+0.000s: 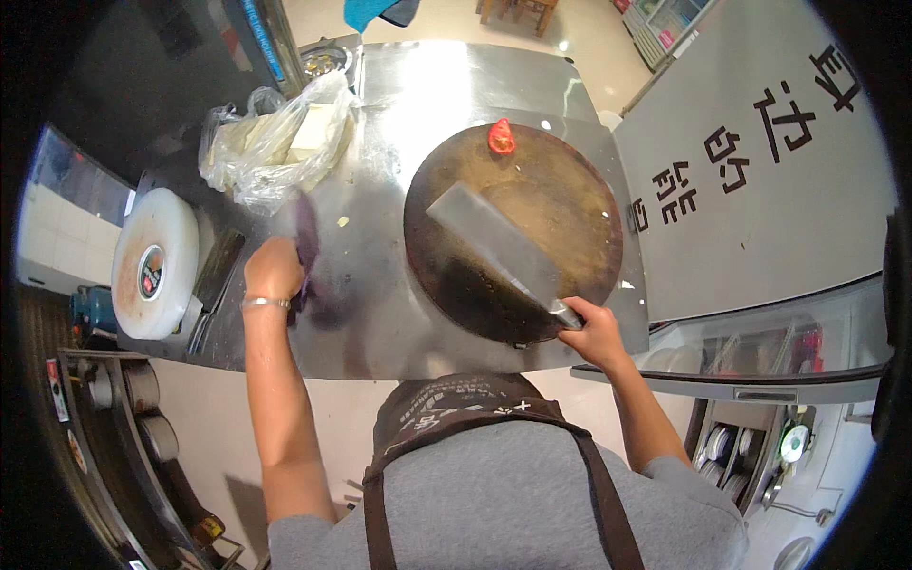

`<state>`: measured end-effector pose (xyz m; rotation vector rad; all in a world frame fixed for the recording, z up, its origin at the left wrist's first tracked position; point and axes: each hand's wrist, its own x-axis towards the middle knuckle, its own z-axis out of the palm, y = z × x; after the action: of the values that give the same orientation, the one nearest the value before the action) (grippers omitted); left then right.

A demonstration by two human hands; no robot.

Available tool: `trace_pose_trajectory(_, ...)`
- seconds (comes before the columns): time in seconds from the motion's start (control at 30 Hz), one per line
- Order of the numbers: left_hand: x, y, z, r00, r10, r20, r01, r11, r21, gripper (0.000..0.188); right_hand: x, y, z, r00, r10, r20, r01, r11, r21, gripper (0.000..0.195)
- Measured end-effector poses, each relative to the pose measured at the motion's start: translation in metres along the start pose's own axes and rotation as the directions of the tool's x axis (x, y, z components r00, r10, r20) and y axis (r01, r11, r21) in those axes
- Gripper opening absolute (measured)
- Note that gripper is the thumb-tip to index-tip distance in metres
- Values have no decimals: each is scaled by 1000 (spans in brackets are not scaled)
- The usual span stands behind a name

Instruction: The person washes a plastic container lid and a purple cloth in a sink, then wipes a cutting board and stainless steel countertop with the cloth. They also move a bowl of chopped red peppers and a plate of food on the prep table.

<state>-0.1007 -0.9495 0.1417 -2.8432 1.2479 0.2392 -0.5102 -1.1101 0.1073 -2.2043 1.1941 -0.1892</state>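
In my right hand [593,332] is the metal handle of a broad cleaver [499,239]. Its blade slants up and left across a round wooden chopping block [577,192]. A cut red piece [501,137], tomato or pepper, lies at the block's far rim. My left hand [274,269], a bracelet at its wrist, is closed on a dark purple cloth [306,231] to the left of the block. The cloth is blurred, and part of it hangs on both sides of the fist. Beyond that hand lies a clear plastic bag [274,153] with pale blocks inside.
A steel table [377,285] carries the block. A thick white round board [160,271] stands upright at the left edge. On the right is a grey panel [755,171] bearing large writing. Small scraps [343,221] lie on the steel. A pan-like dish [324,63] sits at the back left.
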Motion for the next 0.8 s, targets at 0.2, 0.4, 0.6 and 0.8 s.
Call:
trace_pose_trajectory(0.2, 16, 35, -37, 981, 189, -49, -195, 934, -298, 48, -34, 33, -21, 943, 243, -229, -166, 936, 311, 34)
trace_pose_trajectory(0.4, 49, 123, -29, 904, 426, 11, -361, 779, -512, 53, -53, 54, -37, 870, 415, -266, -215, 805, 552, 27)
trace_pose_trajectory(0.6, 100, 195, 77, 817, 550, -173, -576, 786, -224, 79, -53, 72, -36, 820, 526, -226, -262, 695, 670, 25)
trace_pose_trajectory(0.8, 134, 215, 121, 691, 555, -463, -672, 729, -128, 39, -52, 81, -36, 789, 586, -184, -309, 638, 705, 23)
